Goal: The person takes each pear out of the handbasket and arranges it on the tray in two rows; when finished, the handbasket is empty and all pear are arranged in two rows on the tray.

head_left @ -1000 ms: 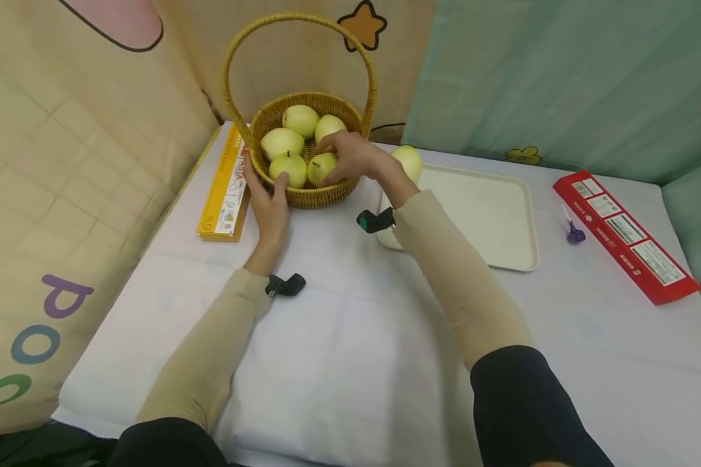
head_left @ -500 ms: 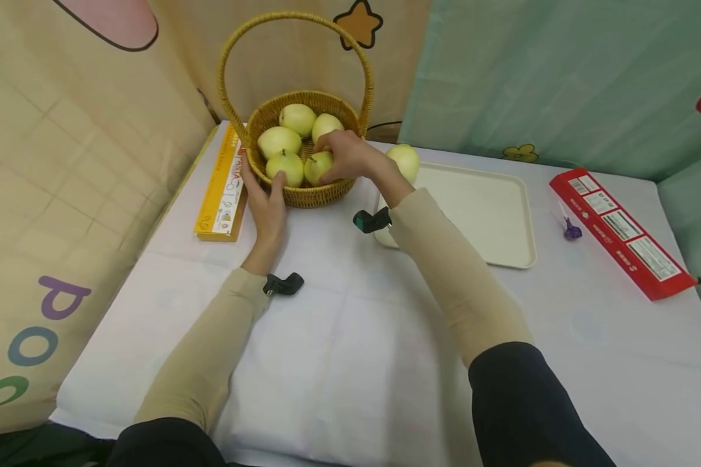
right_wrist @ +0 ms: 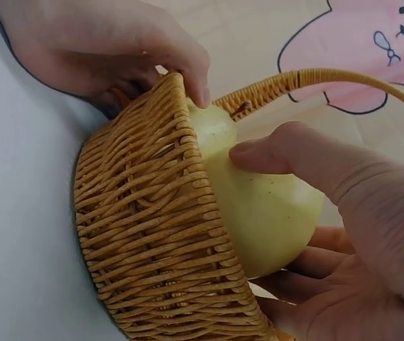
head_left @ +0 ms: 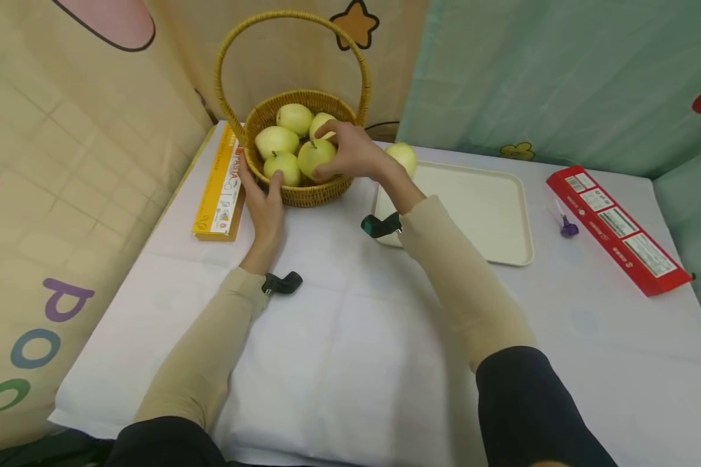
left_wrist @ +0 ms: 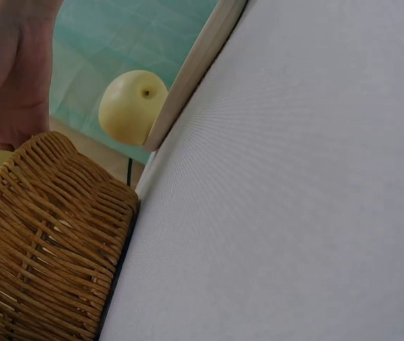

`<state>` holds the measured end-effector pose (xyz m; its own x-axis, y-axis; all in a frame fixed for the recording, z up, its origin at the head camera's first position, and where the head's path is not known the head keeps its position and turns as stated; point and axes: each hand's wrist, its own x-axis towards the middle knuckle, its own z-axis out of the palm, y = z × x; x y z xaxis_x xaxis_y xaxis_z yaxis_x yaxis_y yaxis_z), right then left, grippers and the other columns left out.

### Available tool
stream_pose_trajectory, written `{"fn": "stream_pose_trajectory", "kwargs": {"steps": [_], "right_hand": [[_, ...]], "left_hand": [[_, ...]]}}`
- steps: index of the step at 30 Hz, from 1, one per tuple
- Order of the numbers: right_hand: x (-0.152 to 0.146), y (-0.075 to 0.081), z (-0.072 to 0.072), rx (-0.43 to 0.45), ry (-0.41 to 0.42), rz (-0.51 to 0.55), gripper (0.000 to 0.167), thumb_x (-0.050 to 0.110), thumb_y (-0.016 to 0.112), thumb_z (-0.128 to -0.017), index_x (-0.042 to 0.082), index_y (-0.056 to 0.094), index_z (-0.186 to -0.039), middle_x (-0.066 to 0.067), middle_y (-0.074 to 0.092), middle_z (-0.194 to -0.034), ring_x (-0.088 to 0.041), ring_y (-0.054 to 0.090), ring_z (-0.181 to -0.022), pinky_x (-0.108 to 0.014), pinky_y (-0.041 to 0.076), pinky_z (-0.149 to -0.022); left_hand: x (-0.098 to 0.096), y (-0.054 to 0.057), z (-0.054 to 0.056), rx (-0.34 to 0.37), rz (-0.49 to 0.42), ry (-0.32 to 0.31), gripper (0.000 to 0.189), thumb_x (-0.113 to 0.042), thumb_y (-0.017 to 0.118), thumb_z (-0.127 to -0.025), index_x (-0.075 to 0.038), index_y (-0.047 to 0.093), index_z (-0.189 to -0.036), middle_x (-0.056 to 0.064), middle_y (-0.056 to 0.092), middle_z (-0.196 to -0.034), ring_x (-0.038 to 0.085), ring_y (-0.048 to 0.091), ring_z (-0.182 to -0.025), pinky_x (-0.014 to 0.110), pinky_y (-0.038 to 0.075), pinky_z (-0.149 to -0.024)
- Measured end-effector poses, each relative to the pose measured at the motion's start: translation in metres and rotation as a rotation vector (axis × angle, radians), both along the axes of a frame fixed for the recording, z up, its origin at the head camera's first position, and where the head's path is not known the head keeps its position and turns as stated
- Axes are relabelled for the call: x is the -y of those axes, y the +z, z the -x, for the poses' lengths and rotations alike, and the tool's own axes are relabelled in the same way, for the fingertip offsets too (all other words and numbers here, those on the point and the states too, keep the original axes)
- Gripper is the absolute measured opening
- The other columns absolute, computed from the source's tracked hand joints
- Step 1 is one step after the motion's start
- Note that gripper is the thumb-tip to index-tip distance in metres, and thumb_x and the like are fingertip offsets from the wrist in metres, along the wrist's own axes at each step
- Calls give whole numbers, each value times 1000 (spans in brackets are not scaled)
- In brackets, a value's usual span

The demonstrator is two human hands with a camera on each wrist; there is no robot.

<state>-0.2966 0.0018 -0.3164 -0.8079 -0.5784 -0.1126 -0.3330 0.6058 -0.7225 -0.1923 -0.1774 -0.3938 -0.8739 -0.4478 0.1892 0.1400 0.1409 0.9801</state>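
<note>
A woven basket (head_left: 309, 196) with a tall arched handle stands at the back left of the table, holding several pale yellow-green pears. My left hand (head_left: 267, 211) grips its left front side, thumb over the rim beside a pear (head_left: 283, 170). My right hand (head_left: 355, 150) reaches in from the right and holds another pear (head_left: 315, 158) between thumb and fingers. In the right wrist view this held pear (right_wrist: 269, 213) rises above the basket rim. One more pear (head_left: 403, 157) sits at the back left corner of a cream tray (head_left: 473, 207), partly behind my right wrist.
A yellow pasta box (head_left: 213, 207) lies just left of the basket. At the right are a purple-wrapped lollipop (head_left: 569, 228) and a long red box (head_left: 619, 230). Printed curtains (head_left: 537, 78) stand behind the table.
My right hand has lifted the front right pear a little from its place among the others and now holds it higher. My left hand stays on the basket.
</note>
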Motion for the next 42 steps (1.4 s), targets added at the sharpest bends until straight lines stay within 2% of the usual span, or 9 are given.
{"fn": "stream_pose_trajectory", "kwargs": {"steps": [5, 9, 13, 18, 24, 30, 35, 38, 42], "right_hand": [[-11, 6, -9, 17, -52, 159, 74, 29, 87, -83, 10, 51, -144, -11, 66, -144, -13, 66, -121, -27, 55, -98], [-22, 9, -17, -3, -68, 287, 70, 24, 89, -82, 7, 54, -141, -9, 68, -139, -12, 67, -116, -27, 56, -97], [-40, 9, -28, -11, -98, 351, 69, 22, 90, -81, 7, 56, -140, -8, 66, -138, -13, 65, -118, -30, 55, -99], [-71, 1, -41, -12, -140, 382, 63, 19, 89, -81, 9, 60, -136, -7, 67, -134, -16, 64, -118, -37, 56, -101], [-107, -10, -55, 9, -224, 371, 58, 16, 88, -82, 10, 62, -135, -9, 69, -131, -19, 66, -115, -35, 58, -100], [-133, -13, -57, 7, -311, 329, 60, 19, 86, -85, 11, 62, -139, -13, 71, -130, -19, 67, -114, -27, 57, -89], [-156, -9, -53, 37, -386, 247, 68, 26, 85, -86, 11, 58, -146, -15, 68, -135, -20, 66, -117, -25, 54, -88], [-170, -10, -50, 78, -443, 167, 77, 33, 84, -88, 9, 51, -153, -17, 65, -139, -19, 64, -117, -28, 52, -92], [-180, -15, -46, 163, -519, 101, 86, 43, 82, -88, 3, 46, -156, -20, 65, -138, -19, 67, -106, -40, 54, -101]], "left_hand": [[5, -8, 6, -8, 12, -3, 80, -21, 54, -101, -7, 13, -169, 9, 15, -177, 12, 17, -161, 17, 12, -127], [13, -26, 16, -12, 31, 10, 82, -26, 56, -102, -11, 12, -169, 6, 14, -177, 9, 16, -160, 15, 12, -126], [16, -38, 22, -25, 53, 19, 82, -31, 57, -102, -16, 13, -170, 1, 15, -177, 6, 17, -159, 15, 12, -125], [15, -41, 23, -40, 49, 6, 83, -33, 57, -102, -17, 14, -170, -1, 17, -177, 4, 18, -158, 15, 13, -125], [15, -40, 25, -48, 52, 9, 83, -33, 57, -101, -14, 15, -169, -1, 17, -176, 3, 18, -158, 15, 14, -125], [15, -36, 26, -49, 39, 11, 83, -29, 57, -100, -14, 14, -169, 2, 17, -177, 5, 18, -158, 14, 14, -125], [8, -18, 14, -39, 3, -13, 81, -21, 56, -101, -6, 13, -168, 10, 15, -176, 11, 17, -160, 14, 13, -124], [4, -7, 8, -31, -18, -25, 80, -19, 54, -101, -5, 13, -168, 8, 15, -177, 11, 16, -161, 15, 13, -126], [4, -3, 5, -14, -38, -32, 79, -21, 52, -102, -7, 12, -168, 2, 15, -177, 7, 15, -160, 18, 12, -127]]}}
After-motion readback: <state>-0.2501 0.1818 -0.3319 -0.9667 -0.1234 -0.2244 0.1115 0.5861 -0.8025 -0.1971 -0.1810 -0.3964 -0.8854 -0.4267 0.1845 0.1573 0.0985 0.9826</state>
